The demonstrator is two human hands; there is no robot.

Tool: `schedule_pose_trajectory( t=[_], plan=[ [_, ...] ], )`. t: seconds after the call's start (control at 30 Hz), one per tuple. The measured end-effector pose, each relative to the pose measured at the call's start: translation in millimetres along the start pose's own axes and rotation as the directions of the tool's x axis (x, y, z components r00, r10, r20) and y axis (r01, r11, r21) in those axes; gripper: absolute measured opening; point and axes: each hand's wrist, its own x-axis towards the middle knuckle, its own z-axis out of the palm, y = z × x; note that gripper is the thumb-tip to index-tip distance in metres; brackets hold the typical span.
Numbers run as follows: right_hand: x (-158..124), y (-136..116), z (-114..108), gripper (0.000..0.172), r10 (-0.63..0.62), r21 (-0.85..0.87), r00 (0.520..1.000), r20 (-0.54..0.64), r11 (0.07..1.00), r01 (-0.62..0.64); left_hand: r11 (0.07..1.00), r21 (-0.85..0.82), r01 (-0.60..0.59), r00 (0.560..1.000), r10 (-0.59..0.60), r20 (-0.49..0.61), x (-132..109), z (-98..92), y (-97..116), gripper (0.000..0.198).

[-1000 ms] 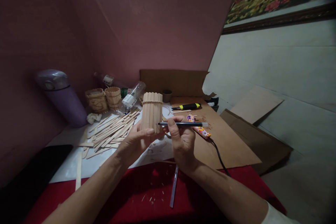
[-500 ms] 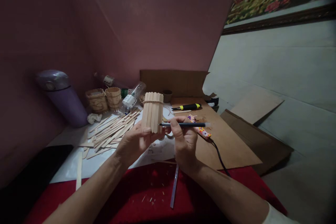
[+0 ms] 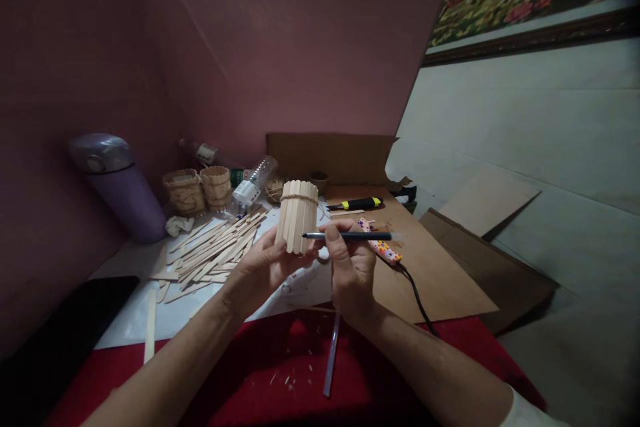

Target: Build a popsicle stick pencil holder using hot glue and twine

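holding a little stick cup (image 3: 299, 220) up over the middle of the tabletop (image 3: 250, 387). gripping it low down with the left hand (image 3: 263, 268), with the thumb on the front and fingers behind. made of flat wood sticks set side by side, with a rope (image 3: 300, 197) around it near the top. standing almost straight up, long way up and down, with the round stick ends on top and a small lean to the right. cannot see inside from here.

gripping a dark pen (image 3: 370, 236) in the right hand (image 3: 353, 270), between thumb and fingers. pointing it sideways, nearly level, tip to the left at the low front of the cup. cannot tell if touching the wood or just in front of it.

at the back left, two more stick cups (image 3: 216, 188), side by side; too dim to tell about the insides. next to them, a see-through bottle (image 3: 253, 185) with a white label, tipped over. behind the held cup, a small pot (image 3: 318, 180), dark inside. at the far left, a purple flask (image 3: 117, 193), lid on.

on white paper (image 3: 120, 320), a messy pile of sticks (image 3: 220, 253). on brown cardboard (image 3: 450, 293), a black and yellow cutter (image 3: 359, 204) and a flowery tool (image 3: 387, 252) with a black cord (image 3: 416, 297).
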Motion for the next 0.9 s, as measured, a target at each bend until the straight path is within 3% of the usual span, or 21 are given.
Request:
schedule_pose_trajectory(
  t=[0.27, 0.53, 0.9],
  plan=[
    [8.0, -7.4, 0.2, 0.019, -0.09, -0.088, 0.986, -0.138, 0.993, 0.078, 1.0, 0.0, 0.01, 0.993, -0.01, -0.115, 0.8, 1.1, 1.0, 0.039],
    [-1.3, 2.6, -3.5, 0.016, -0.099, -0.246, 0.995, -0.002, 0.964, 0.096, 0.999, 0.033, -0.012, 0.998, 0.014, -0.057, -1.1, 3.9, 1.5, 0.043],
    [-2.3, 4.8, -4.0, 0.016, -0.081, -0.27, 0.996, 0.027, 0.959, 0.085, 0.999, 0.041, 0.003, 0.998, 0.0, -0.067, -1.3, 2.6, 0.1, 0.04]
  ],
)
